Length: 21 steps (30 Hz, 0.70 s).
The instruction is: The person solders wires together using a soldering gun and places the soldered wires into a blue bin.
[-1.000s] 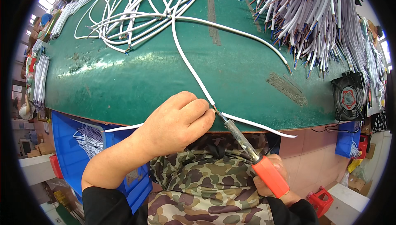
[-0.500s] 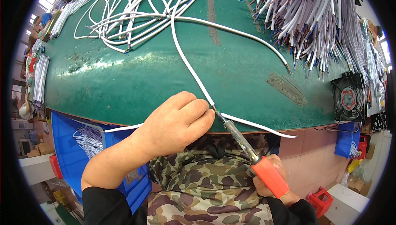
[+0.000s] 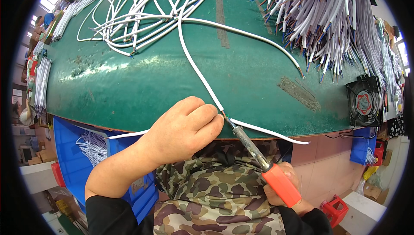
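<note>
Near the front edge of the green table (image 3: 159, 80), my left hand (image 3: 185, 127) is closed in a pinch at the stripped end of a white cable (image 3: 194, 68), which runs up to a loose pile. A second white cable (image 3: 269, 135) passes by my fingers, one length out to the right; another white piece (image 3: 129, 134) comes out left of my wrist. My right hand (image 3: 290, 172) is wrapped round the red-orange handle of a soldering iron (image 3: 282, 186). The iron's tip meets the bare wire ends beside my left fingertips; the exact contact is too small to make out.
Loose white cables (image 3: 138, 24) lie at the back left, and a thick cable bundle (image 3: 327, 15) at the back right. A small black fan (image 3: 365, 102) stands at the right edge. Below the left edge is a blue bin (image 3: 71, 149) with cables. A red container (image 3: 335, 210) sits low right.
The soldering iron has shifted very slightly at the wire joint, a touch to the left. My left hand and the cables are almost unmoved.
</note>
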Available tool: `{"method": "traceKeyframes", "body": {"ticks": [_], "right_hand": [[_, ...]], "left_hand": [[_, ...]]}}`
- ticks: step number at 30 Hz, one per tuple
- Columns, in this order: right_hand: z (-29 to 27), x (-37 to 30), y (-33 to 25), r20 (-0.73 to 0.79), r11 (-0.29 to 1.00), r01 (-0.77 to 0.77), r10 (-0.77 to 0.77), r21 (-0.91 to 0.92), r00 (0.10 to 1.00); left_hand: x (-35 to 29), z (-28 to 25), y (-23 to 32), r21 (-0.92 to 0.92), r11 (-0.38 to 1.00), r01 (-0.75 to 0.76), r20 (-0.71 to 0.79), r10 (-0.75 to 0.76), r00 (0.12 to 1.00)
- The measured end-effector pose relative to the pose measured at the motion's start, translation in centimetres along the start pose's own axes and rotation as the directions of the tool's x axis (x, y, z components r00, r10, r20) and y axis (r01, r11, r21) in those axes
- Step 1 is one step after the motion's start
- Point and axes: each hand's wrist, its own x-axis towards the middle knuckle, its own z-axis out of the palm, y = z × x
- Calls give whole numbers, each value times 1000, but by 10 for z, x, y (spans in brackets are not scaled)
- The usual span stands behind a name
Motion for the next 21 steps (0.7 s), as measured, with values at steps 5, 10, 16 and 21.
{"method": "traceKeyframes", "body": {"ticks": [5,10,16,21], "right_hand": [[0,-1,4,28,1000,26,-26,-2,999],[2,-2,5,-31,996,49,-47,71,998],[-4,-2,1,-22,995,91,-90,48,996],[-8,0,-2,-21,996,92,-92,4,996]], "left_hand": [[0,-1,1,0,1000,2,10,-2,1000],[1,-1,0,2,1000,3,14,-3,1000],[0,-1,0,0,1000,4,14,-4,1000],[0,-1,0,7,1000,2,10,-2,1000]]}}
